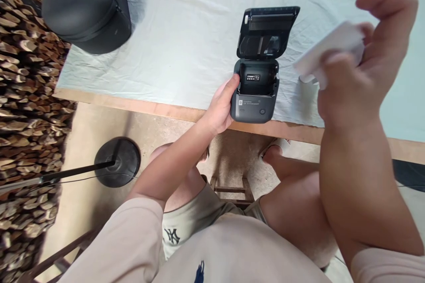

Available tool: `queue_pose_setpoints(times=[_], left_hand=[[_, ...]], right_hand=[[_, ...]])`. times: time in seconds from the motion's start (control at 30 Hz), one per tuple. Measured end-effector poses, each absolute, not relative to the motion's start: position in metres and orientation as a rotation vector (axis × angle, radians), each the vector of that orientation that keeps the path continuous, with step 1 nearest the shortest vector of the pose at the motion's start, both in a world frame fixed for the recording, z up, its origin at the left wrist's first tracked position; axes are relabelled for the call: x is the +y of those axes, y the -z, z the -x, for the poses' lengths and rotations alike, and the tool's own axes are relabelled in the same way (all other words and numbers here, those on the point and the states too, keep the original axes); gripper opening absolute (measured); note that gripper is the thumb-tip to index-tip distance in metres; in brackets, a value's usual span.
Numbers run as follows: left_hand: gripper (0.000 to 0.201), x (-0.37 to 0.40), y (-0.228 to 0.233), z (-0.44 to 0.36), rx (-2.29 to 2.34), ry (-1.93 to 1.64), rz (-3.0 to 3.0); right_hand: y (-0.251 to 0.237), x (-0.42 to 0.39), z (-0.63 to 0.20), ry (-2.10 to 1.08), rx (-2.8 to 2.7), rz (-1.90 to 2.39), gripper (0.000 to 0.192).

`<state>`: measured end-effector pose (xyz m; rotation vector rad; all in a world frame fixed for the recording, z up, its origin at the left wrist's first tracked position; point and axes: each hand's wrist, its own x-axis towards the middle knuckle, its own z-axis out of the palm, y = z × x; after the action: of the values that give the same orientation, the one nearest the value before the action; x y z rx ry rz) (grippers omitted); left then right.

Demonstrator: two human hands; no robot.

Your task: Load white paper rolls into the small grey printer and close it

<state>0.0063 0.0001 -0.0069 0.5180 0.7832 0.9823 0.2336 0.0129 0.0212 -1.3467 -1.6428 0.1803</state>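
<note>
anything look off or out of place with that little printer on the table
Nothing looks damaged or spilled. The printer sits near the table edge with its lid flipped up and the bay open. The left hand steadies its side; the right hand holds a white paper roll above the table.

Left hand point(222, 108) reaches forward, arm extended, fingers curled with thumb up, pressing sideways. Right hand point(358, 59) raised close to the camera, blurred, fingers bent and pinched together, index finger arched above, forearm upright.
</note>
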Motion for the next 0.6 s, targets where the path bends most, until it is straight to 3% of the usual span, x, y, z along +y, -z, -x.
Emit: queue_pose_setpoints(times=[0.07,0.17,0.33,0.6], left_hand=[[0.027,-0.002,0.006,-0.008,0.796,-1.003,-0.545],[0.027,-0.004,0.004,-0.011,0.796,-1.041,-0.602],[0.022,-0.006,0.001,-0.012,0.797,-1.054,-0.676],[0.021,-0.007,0.0,-0.013,0.814,-1.04,-0.673]], right_hand=[[-0.036,-0.004,-0.216,-0.129,-1.792,1.338,0.071],[-0.053,-0.021,-0.192,-0.136,-2.03,1.558,0.069],[-0.057,-0.019,-0.181,-0.075,-2.158,1.803,0.042],[-0.046,-0.011,-0.191,-0.178,-2.213,1.771,0.016]])
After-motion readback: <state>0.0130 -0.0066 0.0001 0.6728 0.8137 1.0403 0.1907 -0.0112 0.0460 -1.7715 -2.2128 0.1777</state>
